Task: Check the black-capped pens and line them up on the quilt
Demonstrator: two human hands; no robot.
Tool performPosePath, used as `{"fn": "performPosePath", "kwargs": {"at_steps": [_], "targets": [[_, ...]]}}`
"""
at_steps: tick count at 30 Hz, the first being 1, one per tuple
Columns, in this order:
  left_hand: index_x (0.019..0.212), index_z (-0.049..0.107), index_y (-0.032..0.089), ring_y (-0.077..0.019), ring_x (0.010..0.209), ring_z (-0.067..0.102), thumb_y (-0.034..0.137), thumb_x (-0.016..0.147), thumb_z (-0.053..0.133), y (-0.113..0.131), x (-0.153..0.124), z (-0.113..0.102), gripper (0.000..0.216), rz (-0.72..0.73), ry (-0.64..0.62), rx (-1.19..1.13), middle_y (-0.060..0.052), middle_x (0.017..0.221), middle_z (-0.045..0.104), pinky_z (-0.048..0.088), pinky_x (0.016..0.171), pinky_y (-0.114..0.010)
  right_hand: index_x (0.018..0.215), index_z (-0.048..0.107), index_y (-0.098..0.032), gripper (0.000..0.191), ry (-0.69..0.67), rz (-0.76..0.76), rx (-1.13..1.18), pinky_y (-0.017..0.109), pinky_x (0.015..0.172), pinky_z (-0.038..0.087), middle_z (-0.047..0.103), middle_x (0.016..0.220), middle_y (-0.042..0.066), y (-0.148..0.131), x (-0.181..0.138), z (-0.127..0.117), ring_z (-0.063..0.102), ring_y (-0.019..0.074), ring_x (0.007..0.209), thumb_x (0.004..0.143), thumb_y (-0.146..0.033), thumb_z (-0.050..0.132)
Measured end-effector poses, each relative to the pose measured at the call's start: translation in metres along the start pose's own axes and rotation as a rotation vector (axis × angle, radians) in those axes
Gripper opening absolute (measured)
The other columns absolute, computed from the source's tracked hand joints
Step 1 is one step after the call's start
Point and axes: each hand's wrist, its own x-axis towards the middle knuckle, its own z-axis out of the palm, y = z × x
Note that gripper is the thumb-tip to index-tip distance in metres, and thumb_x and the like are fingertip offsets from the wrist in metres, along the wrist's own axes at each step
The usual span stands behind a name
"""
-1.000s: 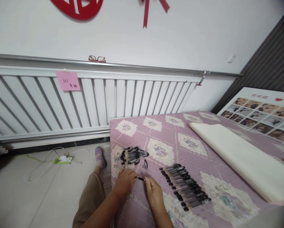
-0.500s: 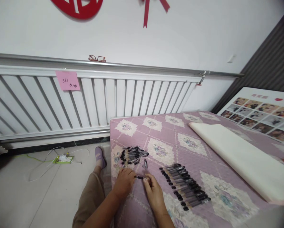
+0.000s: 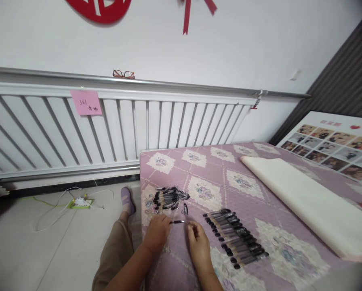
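My left hand (image 3: 157, 234) rests on the pink quilted bed cover (image 3: 217, 169) and pinches a thin black pen (image 3: 177, 222) that points to the right. My right hand (image 3: 199, 246) lies just right of the pen's tip, fingers curled; it may pinch a small piece, too small to name. Beyond my hands sits a loose pile of black pens (image 3: 169, 198), with a single pen cap (image 3: 185, 209) beside it. A neat row of capped pens (image 3: 235, 237) lies to the right of my right hand.
A long cream roll (image 3: 308, 204) lies across the bed at right, with a photo board (image 3: 335, 145) behind it. A white radiator (image 3: 108, 129) with a pink note (image 3: 86, 102) and glasses (image 3: 124, 74) lines the wall. A power strip (image 3: 79, 202) lies on the floor.
My hands have come apart: the right hand has drawn back from the pen, which stays in my left hand and has lifted slightly toward the pile.
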Motion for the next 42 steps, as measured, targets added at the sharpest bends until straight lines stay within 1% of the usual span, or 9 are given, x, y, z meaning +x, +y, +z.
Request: {"fn": "performPosePath", "kwargs": {"at_steps": [5,10,16,21,27,34,37,40,42], "targets": [[0.105,0.058,0.022,-0.0181,0.094,0.054,0.023,0.094,0.040,0.000,0.001,-0.001,0.022,-0.031,0.033,-0.015,-0.003,0.098,0.061,0.040,0.086,-0.031,0.097,0.060,-0.017,0.033,0.033,-0.028,-0.132,0.034,0.089,0.044,0.066,0.099,0.011,0.000,0.014,0.007,0.059,0.0234,0.095,0.083,-0.039,0.042],[0.105,0.058,0.023,-0.0177,0.095,0.054,0.023,0.093,0.041,0.000,0.003,-0.003,0.021,-0.033,0.029,-0.017,-0.003,0.097,0.061,0.040,0.086,-0.030,0.108,0.056,-0.016,0.037,-0.060,0.070,-0.266,0.031,0.087,0.044,0.066,0.107,0.012,-0.009,0.047,0.012,0.061,0.0224,0.099,0.087,-0.040,0.037],[0.103,0.058,0.023,-0.0171,0.095,0.054,0.025,0.094,0.040,0.001,0.003,-0.003,0.021,-0.037,0.016,-0.023,-0.002,0.096,0.061,0.040,0.086,-0.029,0.109,0.058,-0.012,0.039,-0.129,0.113,-0.353,0.029,0.079,0.047,0.070,0.100,0.014,-0.006,0.080,0.015,0.066,0.0240,0.092,0.074,-0.030,0.058],[0.102,0.058,0.023,-0.0172,0.095,0.054,0.024,0.094,0.039,0.001,0.002,-0.004,0.022,-0.041,0.002,-0.021,-0.003,0.097,0.061,0.039,0.087,-0.030,0.107,0.059,-0.013,0.038,-0.154,0.074,-0.408,0.030,0.080,0.046,0.069,0.101,0.014,-0.004,0.081,0.014,0.065,0.0241,0.093,0.071,-0.024,0.060],[0.102,0.059,0.023,-0.0174,0.096,0.054,0.025,0.093,0.040,0.001,0.002,-0.004,0.021,-0.033,0.009,-0.021,-0.002,0.098,0.061,0.038,0.088,-0.030,0.083,0.066,-0.019,0.018,-0.184,-0.047,-0.412,0.029,0.075,0.046,0.072,0.084,0.007,-0.005,0.070,0.007,0.066,0.0221,0.082,0.068,-0.018,0.056],[0.100,0.059,0.022,-0.0182,0.094,0.054,0.024,0.093,0.040,0.002,0.001,-0.005,0.020,-0.020,0.008,-0.011,-0.003,0.096,0.061,0.039,0.085,-0.030,0.058,0.058,-0.021,0.004,-0.155,-0.061,-0.381,0.028,0.064,0.043,0.066,0.064,0.005,-0.007,0.064,0.006,0.063,0.0217,0.069,0.059,-0.018,0.060],[0.097,0.059,0.022,-0.0180,0.093,0.054,0.025,0.093,0.041,0.002,0.001,-0.006,0.019,-0.018,0.003,-0.004,-0.003,0.094,0.061,0.038,0.084,-0.030,0.064,0.059,-0.019,0.008,-0.130,-0.025,-0.334,0.029,0.061,0.043,0.064,0.063,0.004,-0.006,0.061,0.004,0.062,0.0218,0.066,0.057,-0.018,0.060],[0.099,0.059,0.023,-0.0175,0.094,0.054,0.025,0.092,0.041,0.002,0.000,-0.005,0.019,-0.023,-0.001,-0.001,-0.002,0.096,0.061,0.038,0.085,-0.030,0.086,0.060,-0.017,0.025,-0.104,0.002,-0.274,0.029,0.059,0.045,0.064,0.067,0.002,-0.002,0.053,-0.003,0.062,0.0197,0.063,0.062,-0.022,0.058],[0.100,0.059,0.023,-0.0177,0.096,0.053,0.025,0.092,0.042,0.002,0.000,-0.005,0.019,-0.029,-0.005,0.001,-0.002,0.098,0.061,0.037,0.086,-0.030,0.102,0.056,-0.018,0.036,-0.112,0.063,-0.141,0.027,0.053,0.046,0.062,0.066,-0.002,0.002,0.045,-0.007,0.061,0.0171,0.056,0.067,-0.029,0.055]]}}
